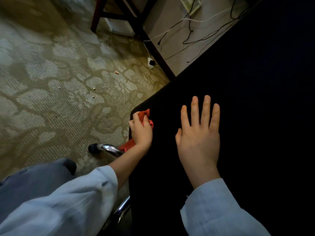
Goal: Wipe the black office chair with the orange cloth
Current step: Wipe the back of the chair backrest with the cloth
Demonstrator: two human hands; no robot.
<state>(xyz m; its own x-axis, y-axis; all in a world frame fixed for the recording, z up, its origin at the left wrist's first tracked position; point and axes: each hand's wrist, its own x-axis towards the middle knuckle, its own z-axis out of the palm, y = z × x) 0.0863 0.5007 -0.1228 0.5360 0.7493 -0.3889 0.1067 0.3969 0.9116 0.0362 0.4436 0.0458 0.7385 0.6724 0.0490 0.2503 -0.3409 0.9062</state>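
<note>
The black office chair (pixel 238 99) fills the right half of the head view as a large dark padded surface. My left hand (pixel 141 130) is closed around the bunched orange cloth (pixel 144 114) and presses it against the chair's left edge near its rounded corner. A loose end of the cloth hangs below my wrist. My right hand (pixel 198 133) lies flat on the black surface with fingers spread and holds nothing. Both arms wear light blue sleeves.
A chrome chair leg with a black caster (pixel 104 149) sticks out over the patterned carpet (pixel 51 82) at left. A dark wooden furniture leg (pixel 158 55), a white plug adapter (pixel 150 63) and loose cables (pixel 189 28) lie at the top. My knee in grey trousers is at lower left.
</note>
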